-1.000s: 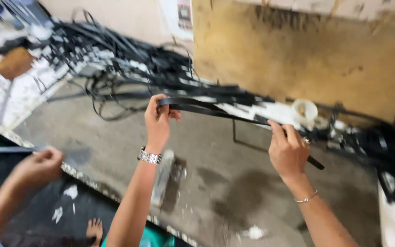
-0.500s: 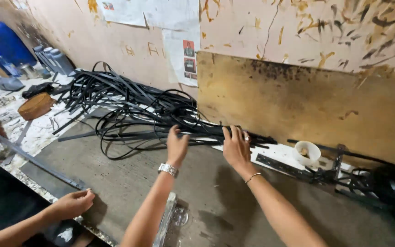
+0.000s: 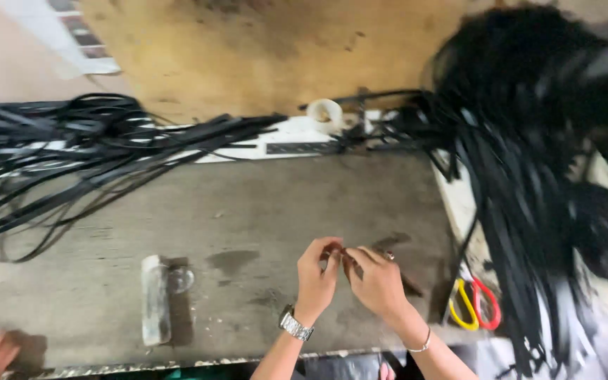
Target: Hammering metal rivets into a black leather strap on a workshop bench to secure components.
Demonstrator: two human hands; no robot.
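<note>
Lower centre of frame, over the bench [image 3: 248, 204] | left hand [image 3: 316, 276] and right hand [image 3: 378, 281] touching, fingertips pinched on something too small to tell | scissors [image 3: 474, 304] right of them.

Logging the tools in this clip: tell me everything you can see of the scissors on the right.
The scissors lie flat at the workbench's right edge, handles toward the camera. One loop is yellow, the other red, apparently plastic. The blades run up under hanging black straps and are mostly hidden, so open or closed cannot be told. No hand touches them; the right hand is nearest.
</note>
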